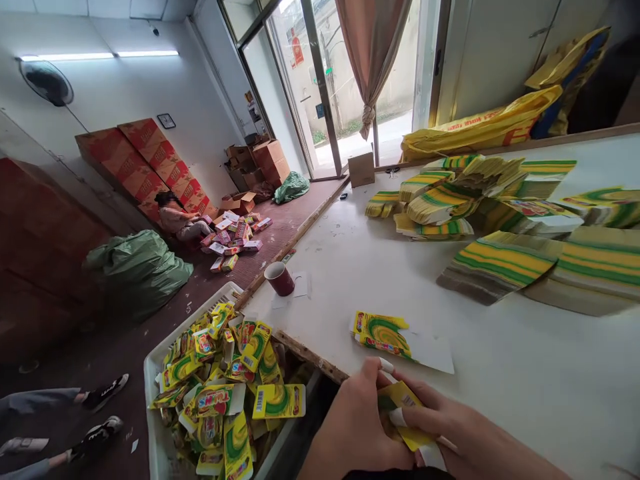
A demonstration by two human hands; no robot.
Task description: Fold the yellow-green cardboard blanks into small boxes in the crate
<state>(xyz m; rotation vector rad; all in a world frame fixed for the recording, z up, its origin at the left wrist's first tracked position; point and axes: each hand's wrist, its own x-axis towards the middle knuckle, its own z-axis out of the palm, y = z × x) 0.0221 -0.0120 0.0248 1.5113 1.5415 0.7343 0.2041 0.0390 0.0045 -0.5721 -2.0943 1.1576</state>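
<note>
Low at the front edge of the white table (330, 280), a small yellow carton (411, 437) is held between both of my hands. My left hand (356, 417) is closed around its left side, and my right hand (440, 417) grips it from the right. White covers wrap some of my fingertips. My fingers hide much of the carton. Just beyond them lies a small stack of flat yellow-and-green cartons (383, 333) with a white flap toward the right. To the left, a white crate (150, 393) is heaped with similar folded cartons (215, 400).
A dark red mug (280, 279) stands near the table's left edge. Bundles of flat cartons (505, 263) spread across the far right. Yellow sacks (480, 130) lie behind. A seated person (180, 219) is by a pile of boxes (240, 237). Another person's feet (100, 433) show at lower left.
</note>
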